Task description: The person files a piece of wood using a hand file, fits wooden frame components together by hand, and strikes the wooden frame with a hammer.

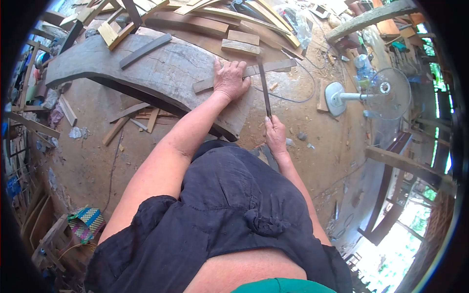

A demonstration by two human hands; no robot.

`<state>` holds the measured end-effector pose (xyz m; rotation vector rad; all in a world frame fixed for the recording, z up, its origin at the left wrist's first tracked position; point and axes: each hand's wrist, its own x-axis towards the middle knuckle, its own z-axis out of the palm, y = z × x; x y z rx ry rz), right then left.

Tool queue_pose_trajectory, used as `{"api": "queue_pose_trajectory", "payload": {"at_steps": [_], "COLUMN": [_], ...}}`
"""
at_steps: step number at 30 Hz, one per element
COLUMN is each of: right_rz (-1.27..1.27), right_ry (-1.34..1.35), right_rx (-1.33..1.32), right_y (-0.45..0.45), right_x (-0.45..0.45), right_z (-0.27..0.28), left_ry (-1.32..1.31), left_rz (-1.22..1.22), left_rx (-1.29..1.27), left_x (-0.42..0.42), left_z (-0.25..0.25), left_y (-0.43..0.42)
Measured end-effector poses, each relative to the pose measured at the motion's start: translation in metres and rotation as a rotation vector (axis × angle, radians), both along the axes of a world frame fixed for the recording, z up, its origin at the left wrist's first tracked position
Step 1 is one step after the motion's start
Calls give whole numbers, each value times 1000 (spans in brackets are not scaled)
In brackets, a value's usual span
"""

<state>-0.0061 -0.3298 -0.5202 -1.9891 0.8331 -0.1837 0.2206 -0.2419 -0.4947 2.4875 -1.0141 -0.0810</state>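
Observation:
My left hand presses a flat wooden strip onto the thick, worn wooden bench, its fingers curled over the wood. The strip's right end sticks out beyond the bench edge. My right hand is closed round the near end of a long, thin, dark tool that looks like a handsaw, seen nearly edge-on. Its blade points away from me and crosses the overhanging part of the strip, just right of my left hand. Whether its teeth are in the wood I cannot tell.
Another dark strip lies on the bench's left part. Two short blocks and stacked boards are behind it. A white fan stands at right. Offcuts and a cable lie on the floor; a woven bag is lower left.

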Motion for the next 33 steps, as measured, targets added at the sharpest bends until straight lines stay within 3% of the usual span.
{"api": "queue_pose_trajectory", "payload": {"at_steps": [3,13,16,20,22,26,28,33], "right_rz": [-76,-90,-126,-83,-85,31,42,93], "right_ry": [-103,-43,-34,-16,8,19,5,190], "right_rx": [124,70,197,113,108,-76,-128,-300], "right_y": [9,9,10,0,-6,-9,-4,2], "right_x": [11,-2,4,8,7,15,27,52], "right_z": [39,19,36,36,32,33,52,78], "left_ry": [9,-3,113,47,-148,-177,-72,-111], "left_rz": [-2,-54,-115,-197,-230,-227,-238,-272], "left_rx": [-12,-104,89,106,15,-64,-19,95], "left_x": [0,4,8,11,9,13,14,14], "left_z": [-1,-11,22,8,-1,-9,-2,6], "left_y": [3,3,5,13,17,19,17,15]}}
